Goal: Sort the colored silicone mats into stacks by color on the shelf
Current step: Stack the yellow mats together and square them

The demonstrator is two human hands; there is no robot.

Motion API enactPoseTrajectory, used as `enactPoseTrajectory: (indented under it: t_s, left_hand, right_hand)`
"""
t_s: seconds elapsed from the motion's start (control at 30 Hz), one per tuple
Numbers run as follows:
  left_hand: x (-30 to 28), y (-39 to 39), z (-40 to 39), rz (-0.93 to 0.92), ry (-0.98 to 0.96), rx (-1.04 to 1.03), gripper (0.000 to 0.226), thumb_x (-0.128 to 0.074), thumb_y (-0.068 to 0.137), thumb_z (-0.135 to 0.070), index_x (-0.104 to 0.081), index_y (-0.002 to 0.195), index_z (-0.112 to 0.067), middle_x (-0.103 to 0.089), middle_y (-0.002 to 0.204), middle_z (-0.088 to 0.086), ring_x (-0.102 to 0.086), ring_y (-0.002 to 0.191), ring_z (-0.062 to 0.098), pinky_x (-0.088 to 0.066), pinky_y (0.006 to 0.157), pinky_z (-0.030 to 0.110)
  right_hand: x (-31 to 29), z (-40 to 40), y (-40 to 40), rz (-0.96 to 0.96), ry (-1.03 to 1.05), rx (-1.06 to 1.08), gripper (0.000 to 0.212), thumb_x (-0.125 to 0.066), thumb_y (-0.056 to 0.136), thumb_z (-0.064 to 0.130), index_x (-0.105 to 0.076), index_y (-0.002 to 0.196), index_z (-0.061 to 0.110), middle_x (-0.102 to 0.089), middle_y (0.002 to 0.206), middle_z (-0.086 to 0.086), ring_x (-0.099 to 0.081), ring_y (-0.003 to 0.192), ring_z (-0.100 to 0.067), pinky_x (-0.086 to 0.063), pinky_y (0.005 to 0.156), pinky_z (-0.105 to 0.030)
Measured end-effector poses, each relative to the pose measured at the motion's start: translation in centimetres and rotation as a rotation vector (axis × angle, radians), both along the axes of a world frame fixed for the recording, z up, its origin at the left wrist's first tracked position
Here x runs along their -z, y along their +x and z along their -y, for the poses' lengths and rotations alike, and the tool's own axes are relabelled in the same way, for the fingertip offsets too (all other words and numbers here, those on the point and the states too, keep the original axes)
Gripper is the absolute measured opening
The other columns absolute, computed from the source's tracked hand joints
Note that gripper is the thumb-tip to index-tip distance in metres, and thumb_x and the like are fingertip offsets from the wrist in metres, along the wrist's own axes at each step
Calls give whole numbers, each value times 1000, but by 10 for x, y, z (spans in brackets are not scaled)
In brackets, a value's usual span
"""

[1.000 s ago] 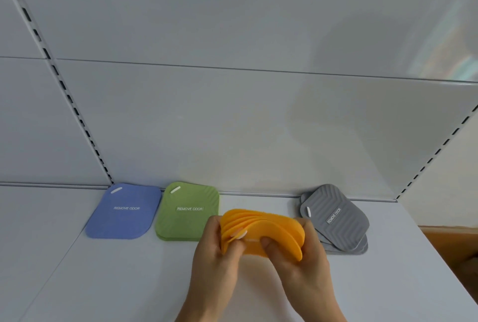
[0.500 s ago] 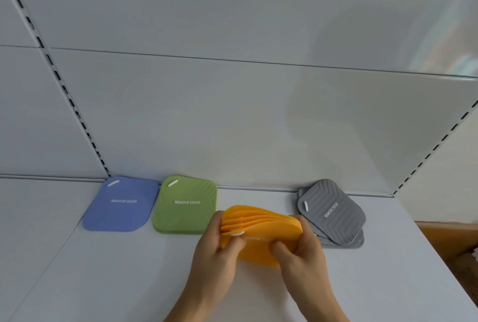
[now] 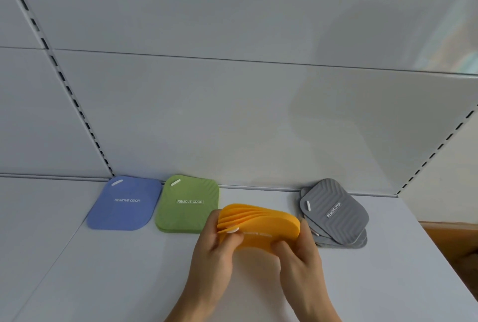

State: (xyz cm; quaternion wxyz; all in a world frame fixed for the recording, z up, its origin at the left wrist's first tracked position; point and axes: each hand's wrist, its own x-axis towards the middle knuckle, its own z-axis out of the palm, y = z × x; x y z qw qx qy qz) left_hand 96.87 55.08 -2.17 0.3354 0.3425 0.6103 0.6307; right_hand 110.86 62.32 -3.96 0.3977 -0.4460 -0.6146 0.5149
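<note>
A fanned bunch of several orange mats [image 3: 261,228] is held just above the white shelf [image 3: 103,270], between the green and grey stacks. My left hand [image 3: 214,252] grips its left edge, thumb on the front mat. My right hand [image 3: 300,254] grips its right edge, fingers curled behind. A blue mat stack [image 3: 125,204] lies flat at the back left. A green mat stack [image 3: 188,204] lies right beside it. A skewed grey mat stack [image 3: 335,211] lies at the back right.
The shelf's white back panel [image 3: 232,127] rises straight behind the stacks, with slotted uprights [image 3: 67,89] at left and right. Brown cardboard [image 3: 450,239] shows past the shelf's right edge.
Both hands have kept hold of the orange mats and tilted the bunch flatter and lower over the shelf. The blue, green and grey stacks have not moved.
</note>
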Motion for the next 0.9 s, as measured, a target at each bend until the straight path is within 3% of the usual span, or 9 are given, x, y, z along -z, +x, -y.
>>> enactPoseTrajectory:
  t_s: [0.13,0.27,0.4,0.5,0.57,0.63,0.7,0.83,0.9]
  left_hand:
    - [5,0,2,-51,-65,72,36,-59,81,-22,-66,117,-27,-76,109,-13,-68,109,5,-51,93,24]
    - [8,-3,2,-45,-86,65,32,-58,85,-29,-65,116,-25,-75,108,-13,-68,109,5,-48,88,15]
    - [8,-5,2,-51,-124,70,25,-59,91,-31,-65,115,-27,-74,108,-14,-67,108,3,-48,90,17]
    - [13,-10,-1,-85,-160,52,11,-61,103,-26,-64,113,-24,-75,109,-12,-68,108,6,-50,94,27]
    - [18,-12,-2,-182,-171,30,10,-57,106,-30,-63,111,-25,-75,107,-13,-68,106,3,-51,93,27]
    - [20,-10,-5,-251,-187,10,9,-51,108,-25,-59,109,-26,-73,102,-14,-66,97,-6,-47,85,14]
    - [18,-5,-8,-288,-204,-18,11,-45,109,-21,-54,110,-27,-69,98,-12,-64,91,-7,-43,75,5]
    - [22,1,-14,-350,-233,-48,11,-42,110,-21,-46,116,-30,-65,97,-9,-61,91,-3,-44,74,15]
    - [19,3,-16,-383,-229,-38,29,-41,110,-20,-37,130,-41,-62,109,-21,-57,100,-16,-43,79,5]
  right_hand:
    - [6,-2,4,109,28,-23,29,-50,75,21,-58,102,17,-69,94,-9,-66,91,-26,-53,85,-49]
    - [5,-3,7,194,58,-43,16,-50,84,19,-51,100,18,-69,93,3,-63,92,-28,-53,85,-50]
    - [5,-8,14,314,144,-79,31,-54,90,-2,-43,90,27,-62,77,24,-55,68,-4,-46,68,-25]
    - [6,-10,16,383,274,-63,45,-62,88,-1,-41,89,39,-58,66,18,-53,62,-4,-41,56,-16]
    - [8,-11,17,427,345,-59,48,-62,89,8,-40,95,51,-54,67,17,-55,66,-7,-40,58,-21]
    - [9,-11,16,455,392,-61,50,-60,89,12,-35,94,55,-51,73,20,-57,73,-19,-40,59,-31]
    - [10,-10,14,480,379,-68,53,-61,92,8,-34,93,53,-50,76,19,-54,76,-20,-40,62,-35]
    - [12,-9,12,467,349,-85,37,-55,98,12,-40,98,46,-57,84,12,-55,81,-16,-40,64,-32]
    - [12,-10,10,480,346,-91,33,-51,100,13,-37,95,43,-56,85,10,-56,82,-21,-38,65,-35]
